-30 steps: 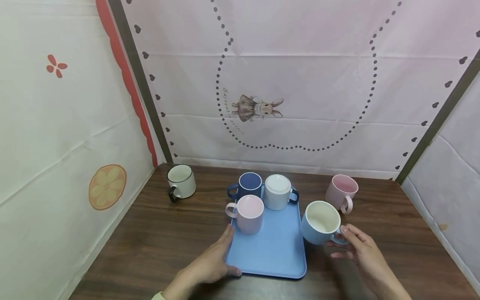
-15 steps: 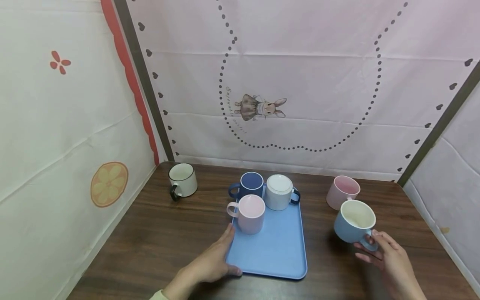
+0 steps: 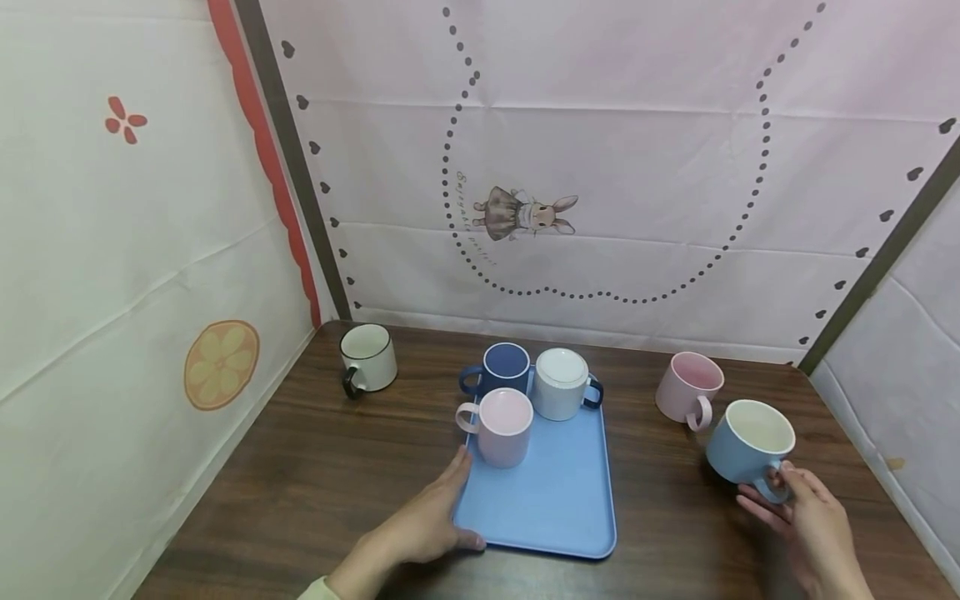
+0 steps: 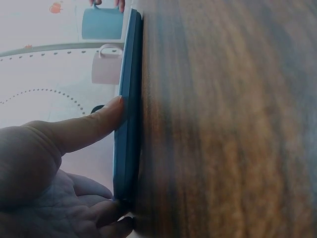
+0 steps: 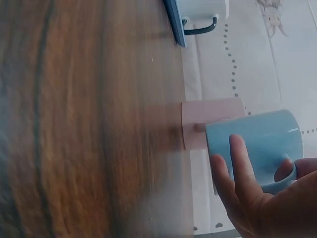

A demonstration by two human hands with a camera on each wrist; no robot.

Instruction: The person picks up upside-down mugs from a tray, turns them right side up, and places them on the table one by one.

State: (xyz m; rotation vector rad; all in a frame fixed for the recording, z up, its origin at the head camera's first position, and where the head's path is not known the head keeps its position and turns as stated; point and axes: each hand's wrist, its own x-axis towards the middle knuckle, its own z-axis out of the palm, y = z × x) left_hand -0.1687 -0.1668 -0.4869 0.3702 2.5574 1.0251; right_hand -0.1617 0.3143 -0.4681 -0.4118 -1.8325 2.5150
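Note:
My right hand pinches the handle of a light blue mug, its lower fingers along the mug's side. The mug is upright with a cream inside, held just above the wooden table at the right. My left hand grips the near left corner of a blue tray, thumb on the front edge and fingers on the left side. On the tray are a pale pink mug, a navy mug and an upside-down white mug with a dark handle.
A pink mug stands behind the light blue mug, its handle facing forward. At the back left stands a white mug with a black rim and handle. Patterned cloth walls enclose the wooden table at the back and sides.
My right hand has carried the light blue mug rightward, from beside the tray to in front of the right pink mug and past it. My left hand stays at the tray's corner.

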